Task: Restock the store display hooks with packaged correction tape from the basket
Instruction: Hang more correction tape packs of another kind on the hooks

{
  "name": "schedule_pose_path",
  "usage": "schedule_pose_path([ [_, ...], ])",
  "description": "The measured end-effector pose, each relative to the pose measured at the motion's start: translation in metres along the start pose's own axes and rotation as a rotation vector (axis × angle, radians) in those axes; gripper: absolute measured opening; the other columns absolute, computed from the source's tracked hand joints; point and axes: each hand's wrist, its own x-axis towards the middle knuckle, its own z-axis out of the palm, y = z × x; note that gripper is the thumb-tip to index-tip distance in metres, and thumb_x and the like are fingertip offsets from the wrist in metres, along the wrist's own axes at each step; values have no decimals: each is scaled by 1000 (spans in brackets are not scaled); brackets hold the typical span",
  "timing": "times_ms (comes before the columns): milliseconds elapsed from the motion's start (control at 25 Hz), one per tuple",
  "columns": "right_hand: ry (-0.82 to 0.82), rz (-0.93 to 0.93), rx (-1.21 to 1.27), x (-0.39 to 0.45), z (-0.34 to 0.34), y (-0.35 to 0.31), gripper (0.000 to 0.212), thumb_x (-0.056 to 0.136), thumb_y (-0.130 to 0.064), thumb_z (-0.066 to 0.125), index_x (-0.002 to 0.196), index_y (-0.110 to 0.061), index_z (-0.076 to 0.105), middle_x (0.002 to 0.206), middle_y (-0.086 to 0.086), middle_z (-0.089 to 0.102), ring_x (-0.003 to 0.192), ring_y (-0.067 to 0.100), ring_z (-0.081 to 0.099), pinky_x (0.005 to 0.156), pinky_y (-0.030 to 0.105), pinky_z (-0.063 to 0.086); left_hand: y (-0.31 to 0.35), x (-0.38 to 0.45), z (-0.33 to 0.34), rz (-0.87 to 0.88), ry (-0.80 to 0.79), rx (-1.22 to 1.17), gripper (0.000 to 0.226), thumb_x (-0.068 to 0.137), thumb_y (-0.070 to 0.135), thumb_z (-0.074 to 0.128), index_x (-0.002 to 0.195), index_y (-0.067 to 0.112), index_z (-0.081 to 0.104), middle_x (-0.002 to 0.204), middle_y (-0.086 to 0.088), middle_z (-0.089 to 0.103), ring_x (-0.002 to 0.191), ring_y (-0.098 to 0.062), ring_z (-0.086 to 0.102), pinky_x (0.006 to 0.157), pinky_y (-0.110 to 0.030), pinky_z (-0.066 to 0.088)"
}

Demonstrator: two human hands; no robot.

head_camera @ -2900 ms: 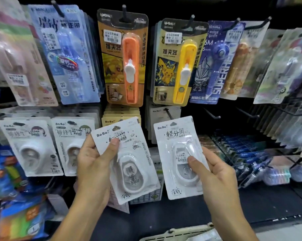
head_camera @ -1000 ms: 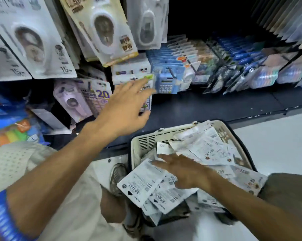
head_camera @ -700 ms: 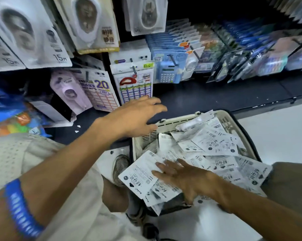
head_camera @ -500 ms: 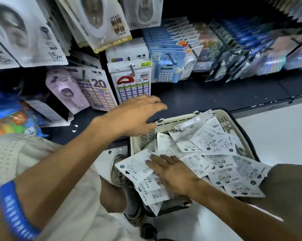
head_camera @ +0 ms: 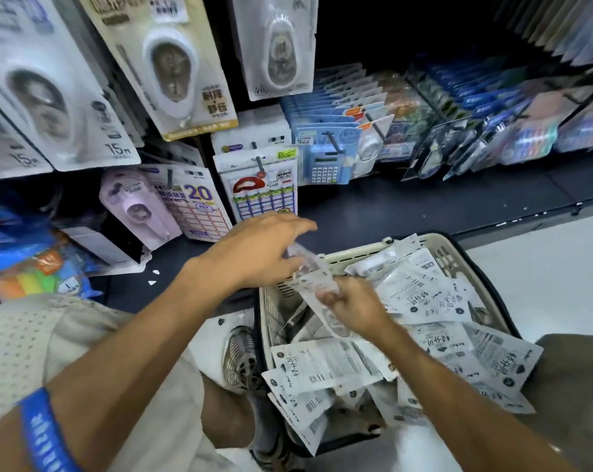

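A: Where's your next pack?

B: It's in your right hand (head_camera: 351, 306). Your fingers are curled round one correction tape pack (head_camera: 317, 284), pinching it near its lower half and lifting it clear of the pile, just above the near-left corner of the basket (head_camera: 440, 245). That grip looks meant to leave the top of the card free, probably so the hanger hole can meet a hook.

A: And the left hand?

B: Your left hand (head_camera: 261, 248) hovers over the basket's far-left rim, palm down. Its fingertips reach to the upper end of the same pack. I can't tell whether they've closed on it or only touch it.

A: How much is left?

B: Plenty, I'd say. The loose packs (head_camera: 421, 294) lie heaped, mostly printed backs up, and several spill over the basket's near edge. The hanging white tape packs (head_camera: 278, 46) are above you on the display, so the held pack has to go up there.
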Motion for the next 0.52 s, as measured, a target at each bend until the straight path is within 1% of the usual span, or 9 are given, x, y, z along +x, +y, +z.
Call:
schedule_pose_path([
  [40,6,49,199,2,-21,-1,8,97,-20,67,100,-23,73,90,-1,78,76,17,74,71,33,60,-4,0,0,-70,49,-6,63,95,37,61,153,30,37,153,0,49,135,-26,49,107,-39,41],
  [80,14,72,372,1,-41,-2,6,95,-16,69,96,-21,73,95,3,79,81,18,76,71,33,60,-6,0,-1,-161,112,-49,66,94,40,62,153,31,35,151,-2,52,132,-28,53,104,-39,43],
  [160,86,59,642,-1,-76,-10,10,91,-11,71,100,-13,74,101,8,79,86,22,77,73,33,58,-8,3,-4,-332,205,-323,78,89,51,69,154,31,32,143,-1,58,123,-28,59,102,-39,47],
  [200,140,38,774,-2,-88,-19,13,88,-12,71,101,-12,75,102,10,79,88,25,76,76,36,58,-7,5,-6,-370,198,-516,89,81,58,75,153,32,31,139,1,58,120,-24,59,103,-38,47],
  [280,213,-23,1053,-2,-101,-40,20,82,-15,71,100,-13,77,106,12,78,93,27,75,77,39,59,4,6,-9,-340,65,-833,105,64,63,84,152,32,35,136,7,59,122,-14,58,104,-32,45],
  [320,228,-55,1172,-3,-104,-52,23,80,-15,70,103,-14,77,108,12,77,95,27,75,78,40,61,10,5,-7,-313,-6,-966,99,63,55,87,147,30,42,133,8,64,119,-11,62,100,-29,49],
  [360,245,-79,1262,-4,-106,-64,28,80,-15,70,108,-13,74,109,11,77,97,27,74,80,42,61,16,5,-5,-283,-61,-1090,82,66,41,91,137,28,52,123,10,72,111,-8,69,93,-26,55],
  [440,264,-88,1412,-7,-109,-82,40,81,-18,69,120,-8,68,110,12,75,98,28,73,81,45,61,27,3,1,-242,-90,-1255,54,70,18,92,115,30,63,105,16,78,96,-2,74,76,-16,57],
  [520,211,-32,1564,-11,-110,-96,47,81,-22,69,125,-7,64,105,14,73,93,30,73,76,44,61,36,1,8,-207,-48,-1350,54,70,6,90,114,26,66,106,9,79,99,-7,74,78,-17,57],
])
